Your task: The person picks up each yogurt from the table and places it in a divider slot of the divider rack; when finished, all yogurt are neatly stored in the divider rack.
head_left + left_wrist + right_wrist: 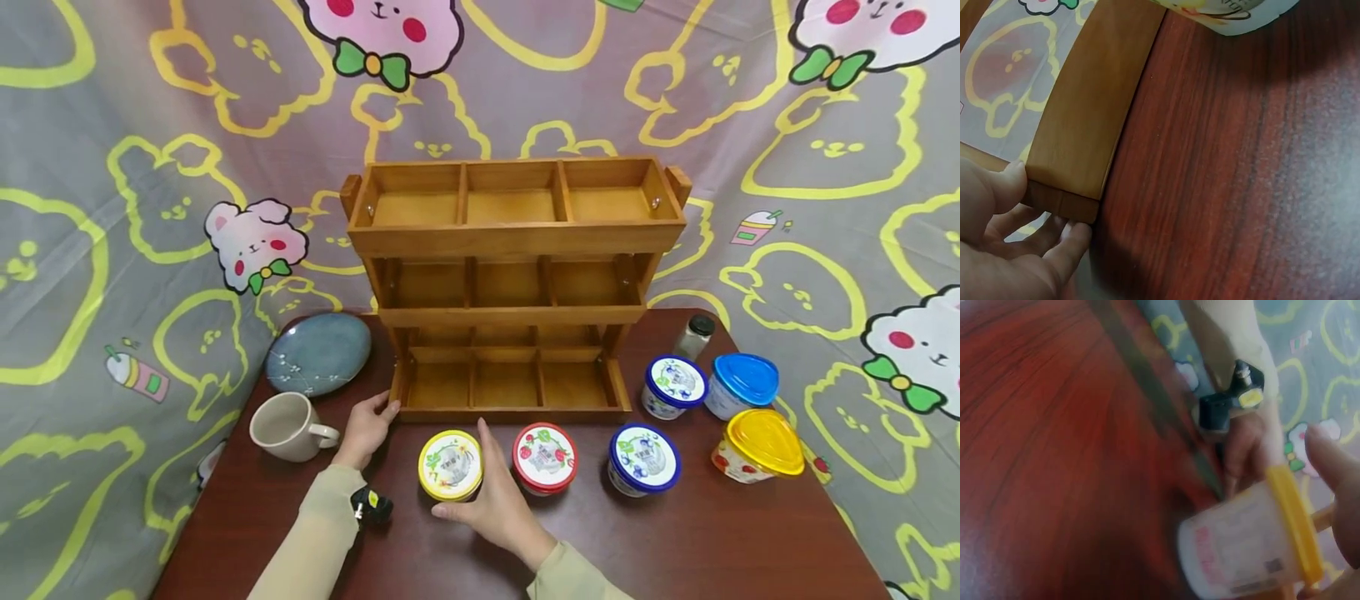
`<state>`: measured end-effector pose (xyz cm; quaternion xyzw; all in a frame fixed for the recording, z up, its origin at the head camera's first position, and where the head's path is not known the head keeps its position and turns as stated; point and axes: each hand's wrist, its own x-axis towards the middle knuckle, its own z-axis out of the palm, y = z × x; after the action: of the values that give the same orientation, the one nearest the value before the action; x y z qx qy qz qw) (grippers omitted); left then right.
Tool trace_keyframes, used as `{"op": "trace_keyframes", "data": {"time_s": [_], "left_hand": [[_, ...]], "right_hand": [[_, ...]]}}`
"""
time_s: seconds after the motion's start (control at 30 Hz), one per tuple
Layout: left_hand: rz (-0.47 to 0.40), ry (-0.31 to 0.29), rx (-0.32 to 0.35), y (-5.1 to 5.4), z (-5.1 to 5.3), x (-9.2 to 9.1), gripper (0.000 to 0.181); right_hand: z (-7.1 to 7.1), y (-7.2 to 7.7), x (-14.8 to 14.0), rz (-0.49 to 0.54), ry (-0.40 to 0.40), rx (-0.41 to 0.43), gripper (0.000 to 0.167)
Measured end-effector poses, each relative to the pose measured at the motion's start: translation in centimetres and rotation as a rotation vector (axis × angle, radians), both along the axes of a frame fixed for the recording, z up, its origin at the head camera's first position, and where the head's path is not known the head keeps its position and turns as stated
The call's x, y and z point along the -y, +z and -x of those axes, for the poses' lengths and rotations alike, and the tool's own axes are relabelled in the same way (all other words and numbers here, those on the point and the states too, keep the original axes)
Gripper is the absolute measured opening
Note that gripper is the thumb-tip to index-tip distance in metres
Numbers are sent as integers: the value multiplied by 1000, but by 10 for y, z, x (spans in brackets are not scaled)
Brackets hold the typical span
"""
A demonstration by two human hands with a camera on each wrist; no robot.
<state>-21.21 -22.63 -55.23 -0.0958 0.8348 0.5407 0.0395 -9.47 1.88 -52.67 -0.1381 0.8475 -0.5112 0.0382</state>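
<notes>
My left hand (369, 428) holds the lower left corner of a brown wooden three-tier rack (517, 415). In the left wrist view, the thumb (1010, 184) lies against the board's end and the fingers touch its lower corner. A small tub with a yellow-rimmed lid (451, 465) stands in front of the rack. Beside it is my right hand (498, 504), thumb and fingers spread around the tub's near and right sides. In the right wrist view, the thumb stands apart from the yellow lid (1297, 525); contact by the other fingers is unclear.
A red-lidded tub (545, 458) and a blue-lidded tub (644, 460) stand to the right. Farther right are another blue-lidded tub (675, 387), a blue-topped container (742, 385), a yellow-topped container (759, 445) and a jar (695, 337). A mug (285, 427) and plate (318, 354) lie left.
</notes>
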Motion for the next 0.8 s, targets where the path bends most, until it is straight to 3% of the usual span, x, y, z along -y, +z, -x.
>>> {"op": "trace_keyframes", "data": {"time_s": [0.3,0.8], "left_hand": [[33,-7,7,-1,3,1,46],[34,-29,29,2,5,3,47]], "right_hand": [[6,-16,-4,109,36,110,133],[15,-30,-3,174,70,91,128]]}}
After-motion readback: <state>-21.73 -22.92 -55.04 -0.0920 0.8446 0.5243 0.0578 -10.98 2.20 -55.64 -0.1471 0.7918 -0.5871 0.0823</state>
